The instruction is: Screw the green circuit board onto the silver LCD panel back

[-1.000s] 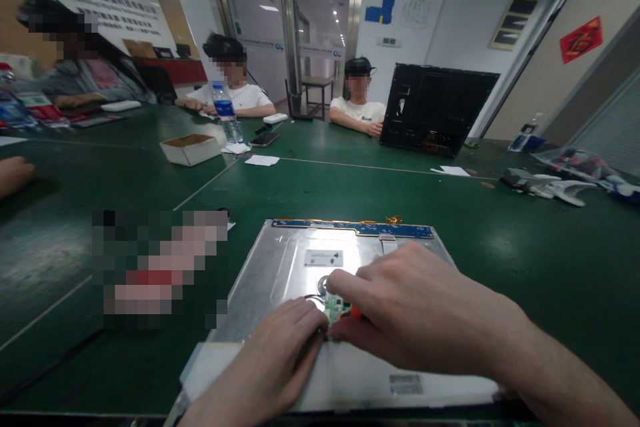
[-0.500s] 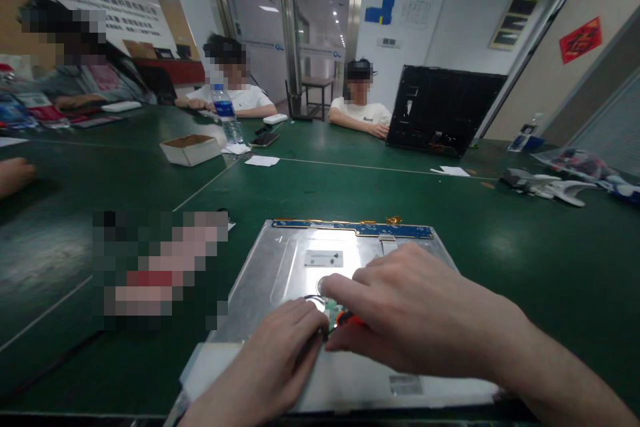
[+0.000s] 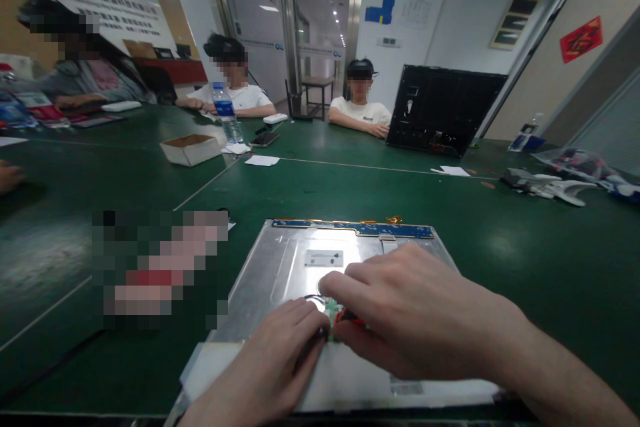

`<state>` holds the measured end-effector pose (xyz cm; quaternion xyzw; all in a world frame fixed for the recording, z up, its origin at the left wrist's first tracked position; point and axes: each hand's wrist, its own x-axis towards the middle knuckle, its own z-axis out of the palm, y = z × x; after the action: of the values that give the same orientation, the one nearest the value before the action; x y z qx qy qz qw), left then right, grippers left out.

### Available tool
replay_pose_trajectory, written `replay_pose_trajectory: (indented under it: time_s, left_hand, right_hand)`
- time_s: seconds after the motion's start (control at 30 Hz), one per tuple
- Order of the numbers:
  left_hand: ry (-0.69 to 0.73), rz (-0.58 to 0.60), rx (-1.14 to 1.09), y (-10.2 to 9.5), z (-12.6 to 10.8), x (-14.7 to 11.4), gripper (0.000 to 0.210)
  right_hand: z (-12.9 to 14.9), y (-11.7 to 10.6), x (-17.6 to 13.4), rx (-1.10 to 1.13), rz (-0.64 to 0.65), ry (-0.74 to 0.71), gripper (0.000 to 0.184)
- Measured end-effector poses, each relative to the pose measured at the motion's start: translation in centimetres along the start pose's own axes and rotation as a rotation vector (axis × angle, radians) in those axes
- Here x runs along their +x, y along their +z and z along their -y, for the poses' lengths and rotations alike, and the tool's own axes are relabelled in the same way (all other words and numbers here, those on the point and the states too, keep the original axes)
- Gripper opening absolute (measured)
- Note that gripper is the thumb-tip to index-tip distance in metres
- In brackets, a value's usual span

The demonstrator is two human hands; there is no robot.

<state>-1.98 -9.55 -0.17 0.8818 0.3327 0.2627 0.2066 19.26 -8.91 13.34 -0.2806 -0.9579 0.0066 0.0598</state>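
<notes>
A metal-backed display panel (image 3: 245, 283) lies in front of me, with a long blue circuit strip (image 3: 320, 225) along its far edge. Near the panel's middle, a small green circuit board (image 3: 331, 307) shows between my hands, with dark wires beside it. My left hand (image 3: 280, 347) is closed at the board's left side, its fingertips curled on the edge. My right hand (image 3: 410, 313) is closed around a red-and-black tool (image 3: 349, 315) at the board's right side. Most of that tool is hidden by the fingers, so its kind cannot be told.
Across the green table (image 3: 525, 267) sit several people. A white open box (image 3: 190, 149), a water bottle (image 3: 226, 113) and a phone (image 3: 264, 139) stand or lie further back. A black panel (image 3: 445, 110) is upright at back right; grey-white parts (image 3: 545, 185) lie right.
My right thumb and fingers have shifted slightly on the red-and-black tool, showing a little more of the green board. My left hand has barely moved. The hand at the far left edge has drawn back.
</notes>
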Motion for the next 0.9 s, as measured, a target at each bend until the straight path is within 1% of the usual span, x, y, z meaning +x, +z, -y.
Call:
replay_pose_trajectory:
  time_s: [0.13,0.23,0.37,0.43,0.53,0.63,0.67,0.77,0.8,0.9]
  left_hand:
    - [0.006,0.000,-0.007,-0.01,0.09,-0.05,0.019]
    - [0.014,0.015,-0.016,-0.04,0.17,-0.04,0.024]
    - [-0.001,0.015,-0.006,-0.12,-0.08,0.05,0.023]
    - [-0.008,0.015,-0.005,-0.15,-0.18,0.09,0.020]
    - [0.001,0.010,-0.013,-0.17,-0.16,0.12,0.022]
    - [0.013,0.011,-0.022,-0.17,-0.03,0.09,0.027]
    - [0.014,0.009,-0.022,-0.15,0.00,0.08,0.026]
    - [0.009,0.009,-0.017,-0.12,0.04,0.05,0.022]
    - [0.009,0.013,-0.016,-0.12,0.04,0.05,0.021]
    - [0.005,0.024,-0.015,-0.17,0.03,0.05,0.021]
  right_hand:
    - [0.12,-0.25,-0.13,0.061,0.016,-0.014,0.017]
    - [0.02,-0.18,-0.17,0.041,0.016,0.003,0.025]
    - [-0.04,-0.16,-0.16,0.009,0.024,0.015,0.011]
    - [0.01,-0.25,-0.16,0.027,0.021,0.005,0.012]
    - [-0.02,-0.30,-0.14,0.049,0.020,-0.001,0.015]
    - [-0.20,-0.12,-0.09,0.028,0.023,0.016,0.024]
    - [-0.26,-0.06,-0.07,0.011,0.021,0.024,0.024]
    - [-0.28,0.00,-0.03,-0.005,0.016,0.026,0.010]
    - [-0.25,-0.04,-0.03,0.006,0.013,0.019,0.008]
    - [-0.15,-0.15,-0.05,0.043,0.012,0.000,0.014]
